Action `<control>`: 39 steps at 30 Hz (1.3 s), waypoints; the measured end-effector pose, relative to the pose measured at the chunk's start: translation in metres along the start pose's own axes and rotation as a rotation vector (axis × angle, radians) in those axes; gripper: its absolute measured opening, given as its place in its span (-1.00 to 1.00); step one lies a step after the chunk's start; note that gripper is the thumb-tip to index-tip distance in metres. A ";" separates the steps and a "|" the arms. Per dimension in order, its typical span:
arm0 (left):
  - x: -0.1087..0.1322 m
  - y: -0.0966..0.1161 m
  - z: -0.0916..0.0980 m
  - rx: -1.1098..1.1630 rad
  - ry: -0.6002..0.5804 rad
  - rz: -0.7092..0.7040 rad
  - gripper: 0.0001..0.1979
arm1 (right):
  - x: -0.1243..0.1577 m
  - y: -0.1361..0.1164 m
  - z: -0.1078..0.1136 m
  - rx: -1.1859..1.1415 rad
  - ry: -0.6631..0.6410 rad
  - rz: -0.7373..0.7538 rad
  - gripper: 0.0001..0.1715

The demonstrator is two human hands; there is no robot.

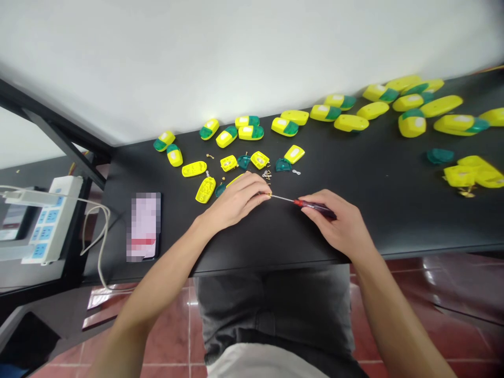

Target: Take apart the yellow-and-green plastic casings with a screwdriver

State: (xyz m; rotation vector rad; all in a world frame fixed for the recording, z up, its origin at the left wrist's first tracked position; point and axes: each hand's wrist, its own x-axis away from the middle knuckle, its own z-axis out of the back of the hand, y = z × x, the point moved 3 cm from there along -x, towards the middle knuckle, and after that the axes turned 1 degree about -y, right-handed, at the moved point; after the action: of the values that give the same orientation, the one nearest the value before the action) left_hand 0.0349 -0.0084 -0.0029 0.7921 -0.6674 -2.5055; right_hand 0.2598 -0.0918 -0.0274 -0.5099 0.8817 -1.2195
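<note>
My right hand point(334, 218) is closed round the dark red handle of a screwdriver point(317, 208), whose shaft points left. The tip meets a tiny brass-coloured piece at the fingertips of my left hand point(244, 197), which is pinched; too little of that piece shows to name it. Under and behind my left fingers lies a yellow part, mostly hidden. Just beyond are open yellow shells point(205, 189), a yellow half point(228, 163), dark green covers point(283, 165), small screws and a grey link-shaped piece point(296, 172).
Several yellow-and-green cases point(251, 132) line the wall side of the black table point(244, 257). More yellow parts point(459, 176) lie at the right. A phone point(145, 226), a white cable point(103, 247) and a power strip point(50, 220) are at the left.
</note>
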 end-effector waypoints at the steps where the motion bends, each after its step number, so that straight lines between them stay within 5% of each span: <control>1: 0.000 0.000 0.000 -0.006 0.000 0.003 -0.84 | 0.000 0.000 0.000 -0.005 0.018 0.014 -0.89; 10: -0.002 -0.004 0.001 0.085 0.104 0.035 -0.88 | 0.001 0.002 0.001 -0.019 -0.045 -0.073 -0.81; 17: -0.001 -0.021 0.006 0.584 0.226 0.406 -0.73 | -0.008 0.010 0.009 -0.077 -0.007 -0.259 -0.76; 24: -0.002 -0.022 0.011 0.928 0.312 0.518 -0.70 | -0.019 0.044 0.030 0.340 0.112 -0.253 -0.71; 28: -0.002 -0.020 0.012 0.962 0.322 0.504 -0.67 | -0.021 0.027 0.025 0.476 0.202 -0.221 -0.65; 33: -0.003 -0.020 0.013 0.976 0.330 0.441 -0.67 | -0.044 -0.016 -0.023 0.088 -0.271 -0.001 -0.82; 39: 0.000 -0.025 0.015 0.975 0.326 0.452 -0.64 | -0.069 -0.017 -0.044 0.144 -0.460 0.024 -0.88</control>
State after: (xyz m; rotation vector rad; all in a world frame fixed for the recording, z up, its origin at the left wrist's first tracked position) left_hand 0.0196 0.0163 -0.0060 1.1489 -1.7404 -1.5110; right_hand 0.2084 -0.0264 -0.0199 -0.6289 0.4054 -1.0744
